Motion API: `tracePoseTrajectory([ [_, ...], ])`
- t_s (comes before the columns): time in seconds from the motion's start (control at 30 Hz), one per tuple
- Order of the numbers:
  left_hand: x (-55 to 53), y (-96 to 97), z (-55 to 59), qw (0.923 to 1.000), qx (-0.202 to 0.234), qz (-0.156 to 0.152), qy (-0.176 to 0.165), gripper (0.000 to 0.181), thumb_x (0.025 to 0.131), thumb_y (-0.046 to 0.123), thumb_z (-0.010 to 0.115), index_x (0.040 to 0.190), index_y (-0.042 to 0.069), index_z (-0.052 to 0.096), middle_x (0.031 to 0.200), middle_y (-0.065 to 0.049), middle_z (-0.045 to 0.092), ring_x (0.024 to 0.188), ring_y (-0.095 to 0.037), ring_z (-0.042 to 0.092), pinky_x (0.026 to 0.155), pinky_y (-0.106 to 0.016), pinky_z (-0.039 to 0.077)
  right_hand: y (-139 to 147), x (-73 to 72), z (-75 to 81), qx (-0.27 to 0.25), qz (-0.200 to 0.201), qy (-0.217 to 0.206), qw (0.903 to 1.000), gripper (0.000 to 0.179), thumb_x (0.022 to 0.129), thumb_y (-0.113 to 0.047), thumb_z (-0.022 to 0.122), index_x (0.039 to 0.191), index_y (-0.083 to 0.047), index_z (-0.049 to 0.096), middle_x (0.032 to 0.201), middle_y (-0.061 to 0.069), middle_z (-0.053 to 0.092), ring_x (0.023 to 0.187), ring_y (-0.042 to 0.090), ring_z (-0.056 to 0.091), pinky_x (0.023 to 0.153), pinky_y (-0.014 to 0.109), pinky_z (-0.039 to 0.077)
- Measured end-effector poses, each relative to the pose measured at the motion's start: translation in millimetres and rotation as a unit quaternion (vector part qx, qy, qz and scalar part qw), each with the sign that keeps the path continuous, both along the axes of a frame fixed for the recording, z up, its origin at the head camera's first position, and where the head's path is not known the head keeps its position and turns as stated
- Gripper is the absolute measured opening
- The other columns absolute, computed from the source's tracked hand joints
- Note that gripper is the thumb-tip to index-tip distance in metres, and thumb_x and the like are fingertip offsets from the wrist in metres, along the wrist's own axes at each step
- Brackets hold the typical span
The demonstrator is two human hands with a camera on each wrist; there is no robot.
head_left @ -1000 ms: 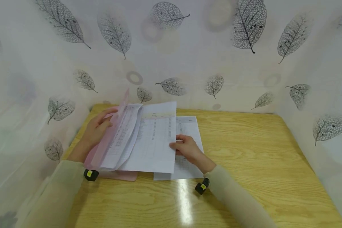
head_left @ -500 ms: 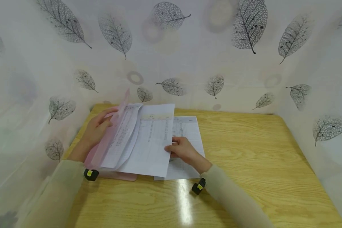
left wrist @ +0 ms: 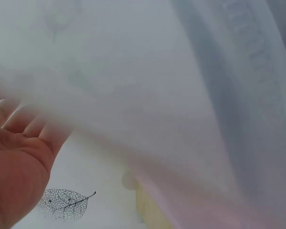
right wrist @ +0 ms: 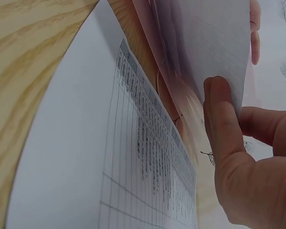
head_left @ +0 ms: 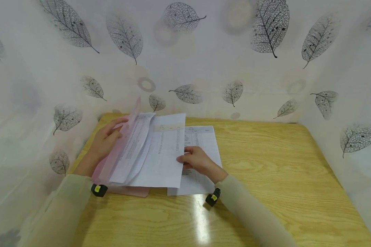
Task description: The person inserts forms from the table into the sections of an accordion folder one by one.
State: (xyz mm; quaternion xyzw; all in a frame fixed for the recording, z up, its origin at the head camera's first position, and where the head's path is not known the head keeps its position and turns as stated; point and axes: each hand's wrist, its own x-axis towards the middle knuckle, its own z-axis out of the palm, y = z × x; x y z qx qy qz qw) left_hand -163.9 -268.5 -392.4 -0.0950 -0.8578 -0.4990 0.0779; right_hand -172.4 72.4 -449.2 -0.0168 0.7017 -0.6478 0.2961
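Note:
My left hand (head_left: 103, 139) holds the raised cover of a pink translucent folder (head_left: 115, 161) at the left. The left wrist view shows its palm, with the fingertips partly hidden by the cover. Printed sheets (head_left: 134, 147) lean inside the folder, their edges curling. Between thumb and fingers, my right hand (head_left: 199, 160) pinches the right edge of a white printed sheet (head_left: 167, 154), lifted and reaching into the folder. In the right wrist view, the fingers (right wrist: 224, 119) lie against one face of that sheet, the thumb on the other. Below it, another printed sheet (head_left: 202, 181) lies flat.
The wooden table (head_left: 266, 164) stretches to the right and front. Around it hangs a pale curtain (head_left: 204, 68) with a leaf print. The folder's lower cover (head_left: 130, 191) rests on the table. Each wrist wears a small black camera.
My right hand has moved a little left with the pinched sheet, whose right edge now sits further toward the folder. More of the flat sheet shows. The left hand stays in place.

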Motion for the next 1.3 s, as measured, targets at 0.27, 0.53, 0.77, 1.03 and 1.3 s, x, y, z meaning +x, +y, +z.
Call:
tracePoseTrajectory([
  [0.27, 1.5, -1.0, 0.2, 1.0000, -0.005, -0.001, -0.004, 0.050, 0.102, -0.002, 0.045, 0.151, 0.008, 0.054, 0.162, -0.017, 0.047, 0.143, -0.046, 0.051, 0.093, -0.003, 0.040, -14, -5.8, -2.9, 0.000, 0.001, 0.004, 1.0000, 0.043, 0.095, -0.004, 0.071, 0.137, 0.002, 0.065, 0.120, 0.021, 0.077, 0.087, 0.015, 0.074, 0.072, 0.025, 0.059],
  [0.53, 2.0, -1.5, 1.1, 1.0000, -0.005, -0.002, -0.006, 0.051, 0.102, -0.001, 0.045, 0.152, 0.008, 0.054, 0.163, -0.017, 0.046, 0.144, -0.046, 0.050, 0.094, -0.003, 0.039, -31, -6.6, -7.8, 0.008, 0.013, 0.000, 0.9999, 0.041, 0.093, -0.005, 0.073, 0.133, 0.005, 0.066, 0.116, 0.021, 0.077, 0.087, 0.015, 0.074, 0.075, 0.028, 0.062],
  [0.77, 2.9, -1.0, 1.9, 1.0000, -0.001, -0.002, -0.009, 0.052, 0.102, -0.002, 0.044, 0.151, 0.008, 0.054, 0.163, -0.017, 0.046, 0.145, -0.046, 0.049, 0.094, -0.002, 0.039, -42, -5.4, -12.0, 0.004, 0.021, -0.009, 0.9997, 0.040, 0.094, -0.006, 0.073, 0.132, 0.005, 0.066, 0.115, 0.021, 0.077, 0.087, 0.016, 0.075, 0.076, 0.029, 0.063],
  [1.03, 1.9, -0.4, 1.9, 0.9999, -0.003, 0.004, -0.010, 0.052, 0.101, -0.003, 0.044, 0.151, 0.009, 0.055, 0.162, -0.017, 0.047, 0.144, -0.045, 0.051, 0.094, -0.002, 0.039, -49, -4.4, -12.7, 0.010, 0.025, -0.003, 0.9996, 0.039, 0.094, -0.007, 0.074, 0.131, 0.005, 0.067, 0.113, 0.020, 0.078, 0.081, 0.013, 0.074, 0.073, 0.027, 0.062],
  [1.3, 2.7, 0.3, 2.7, 0.9999, -0.007, 0.009, -0.011, 0.052, 0.102, -0.002, 0.045, 0.151, 0.009, 0.055, 0.162, -0.017, 0.048, 0.143, -0.045, 0.051, 0.093, -0.003, 0.039, -55, -3.2, -14.8, -0.004, 0.029, -0.005, 0.9996, 0.038, 0.095, -0.005, 0.073, 0.131, 0.006, 0.067, 0.114, 0.023, 0.077, 0.086, 0.017, 0.077, 0.076, 0.030, 0.063],
])
